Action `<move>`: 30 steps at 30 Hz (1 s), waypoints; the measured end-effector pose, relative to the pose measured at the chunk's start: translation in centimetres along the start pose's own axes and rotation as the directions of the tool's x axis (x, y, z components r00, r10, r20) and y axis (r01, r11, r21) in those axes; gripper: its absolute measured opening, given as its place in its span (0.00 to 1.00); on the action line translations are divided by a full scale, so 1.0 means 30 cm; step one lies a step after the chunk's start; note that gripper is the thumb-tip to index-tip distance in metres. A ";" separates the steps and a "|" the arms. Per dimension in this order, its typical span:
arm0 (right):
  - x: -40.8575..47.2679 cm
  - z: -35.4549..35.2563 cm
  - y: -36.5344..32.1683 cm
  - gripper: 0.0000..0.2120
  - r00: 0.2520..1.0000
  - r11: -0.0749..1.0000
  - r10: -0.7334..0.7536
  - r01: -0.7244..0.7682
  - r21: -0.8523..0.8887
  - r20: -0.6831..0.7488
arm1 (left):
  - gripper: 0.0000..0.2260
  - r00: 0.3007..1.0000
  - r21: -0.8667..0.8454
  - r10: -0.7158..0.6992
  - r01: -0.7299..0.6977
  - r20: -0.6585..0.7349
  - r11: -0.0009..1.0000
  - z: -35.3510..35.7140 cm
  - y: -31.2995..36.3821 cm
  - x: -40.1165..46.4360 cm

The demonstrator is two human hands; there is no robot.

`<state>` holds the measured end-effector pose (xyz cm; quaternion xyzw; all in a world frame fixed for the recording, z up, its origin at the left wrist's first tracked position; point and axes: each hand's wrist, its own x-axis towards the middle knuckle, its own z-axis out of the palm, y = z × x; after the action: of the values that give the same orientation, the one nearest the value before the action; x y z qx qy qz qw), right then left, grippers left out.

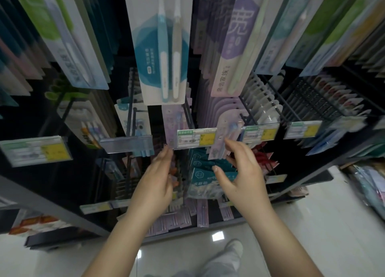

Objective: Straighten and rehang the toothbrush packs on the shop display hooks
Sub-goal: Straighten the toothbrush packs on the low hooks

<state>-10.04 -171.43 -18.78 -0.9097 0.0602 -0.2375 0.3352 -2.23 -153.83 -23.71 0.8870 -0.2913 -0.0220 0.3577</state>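
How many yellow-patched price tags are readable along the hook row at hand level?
4: far left, centre above the hands, right of centre, further right. Lower rows carry more, blurred; some may be hidden.
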 end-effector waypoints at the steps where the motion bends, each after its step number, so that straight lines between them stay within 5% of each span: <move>1: -0.003 0.004 0.005 0.26 0.999 1.000 0.023 -0.023 0.010 0.030 | 0.29 1.000 -0.008 -0.017 0.017 -0.002 1.000 0.004 0.002 0.007; 14: 0.110 0.081 0.073 0.28 0.948 0.977 0.207 -0.211 -0.011 0.240 | 0.26 0.981 -0.105 -0.190 0.185 -0.032 0.977 0.032 -0.003 0.155; 19: 0.203 0.131 0.083 0.22 0.903 0.931 0.309 -0.352 0.100 0.300 | 0.21 0.959 -0.125 -0.280 0.274 -0.033 0.954 0.036 0.007 0.239; 24: 0.314 0.193 0.096 0.19 0.814 0.886 0.435 -0.463 -0.022 0.386 | 0.18 0.971 -0.166 -0.239 0.236 0.002 0.958 0.029 -0.006 0.297; 27: 0.348 0.205 0.066 0.22 0.734 0.654 0.513 -0.670 0.351 0.446 | 0.17 0.960 -0.207 -0.280 0.275 0.006 0.939 0.021 -0.007 0.325; 30: 0.382 0.202 0.025 0.21 0.633 0.049 0.557 -0.672 0.739 0.538 | 0.16 0.963 -0.258 -0.267 0.250 -0.036 0.933 0.022 -0.002 0.339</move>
<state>2.95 -171.57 -18.79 -0.4622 0.2836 -0.0137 0.8401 6.07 -159.62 -22.53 0.8653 -0.1541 -0.0742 0.4711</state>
